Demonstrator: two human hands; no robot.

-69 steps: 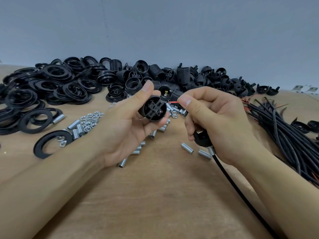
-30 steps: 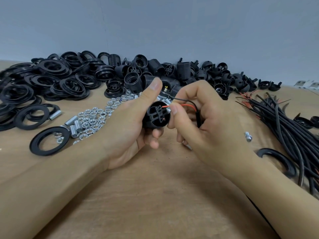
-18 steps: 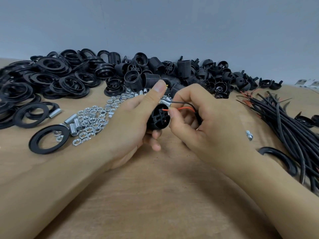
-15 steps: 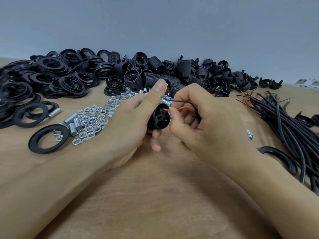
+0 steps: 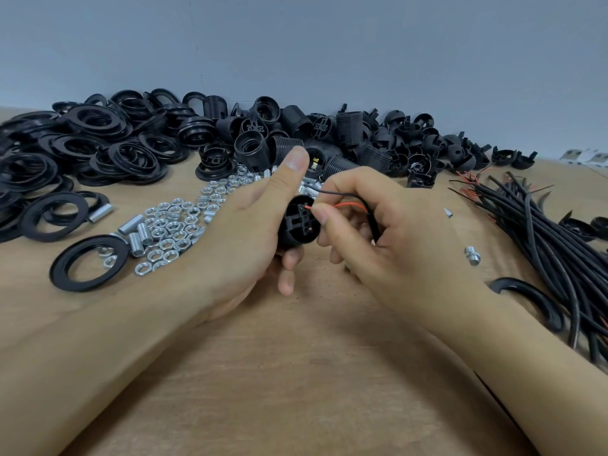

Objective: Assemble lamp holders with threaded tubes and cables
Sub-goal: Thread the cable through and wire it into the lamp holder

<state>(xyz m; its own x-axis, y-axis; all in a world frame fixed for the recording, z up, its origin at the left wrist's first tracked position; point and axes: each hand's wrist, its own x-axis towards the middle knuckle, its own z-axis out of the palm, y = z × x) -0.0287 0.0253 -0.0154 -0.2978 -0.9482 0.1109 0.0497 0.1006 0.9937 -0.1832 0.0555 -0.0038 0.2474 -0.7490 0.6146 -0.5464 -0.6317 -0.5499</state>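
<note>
My left hand [image 5: 250, 225] grips a black lamp holder [image 5: 299, 225] above the middle of the wooden table [image 5: 296, 373], its terminal end turned toward me. My right hand [image 5: 391, 235] pinches the red wire [image 5: 348, 206] of a black cable [image 5: 373, 222], and the wire's tip sits at the holder's terminal face. The cable's thin black wire [image 5: 342, 194] arches free just above. The rest of the cable is hidden under my right hand and forearm.
Black rings [image 5: 92, 146] pile up at the back left, black holder bodies and caps [image 5: 345, 136] at the back centre. Nuts and short threaded tubes [image 5: 171, 225] lie left of my hands. A bundle of black cables [image 5: 552, 232] lies right, with a loose ring [image 5: 529, 301] and tube [image 5: 472, 255].
My right hand brought the red wire from beside the holder onto its terminal face. Both hands drew closer together, and the left thumb rose above the holder.
</note>
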